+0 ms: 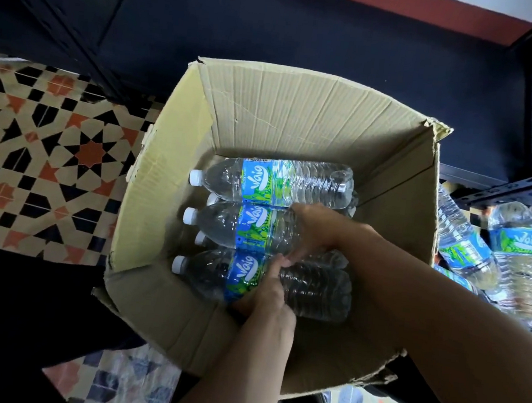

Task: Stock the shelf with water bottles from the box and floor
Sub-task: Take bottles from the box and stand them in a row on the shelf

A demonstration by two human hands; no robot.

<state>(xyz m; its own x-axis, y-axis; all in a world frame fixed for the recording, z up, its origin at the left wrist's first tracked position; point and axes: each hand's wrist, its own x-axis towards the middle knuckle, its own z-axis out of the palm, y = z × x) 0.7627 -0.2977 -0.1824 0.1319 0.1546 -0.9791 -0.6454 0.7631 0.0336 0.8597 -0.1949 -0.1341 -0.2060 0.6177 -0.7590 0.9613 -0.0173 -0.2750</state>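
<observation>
An open cardboard box (pixel 171 159) stands on the floor below me. Several clear water bottles with blue-green labels lie on their sides in it, white caps to the left. My right hand (pixel 314 230) grips the middle bottle (pixel 223 225) around its body. My left hand (pixel 267 294) grips the nearest bottle (pixel 314 290) at its label. The far bottle (pixel 279 183) lies untouched against the box's back wall. More bottles lie under these, mostly hidden.
Several more bottles (pixel 513 251) lie on the floor right of the box. A dark metal shelf frame (pixel 516 189) stands at the upper right, with a dark shelf panel (pixel 275 23) behind the box. Patterned floor tiles (pixel 45 147) spread to the left.
</observation>
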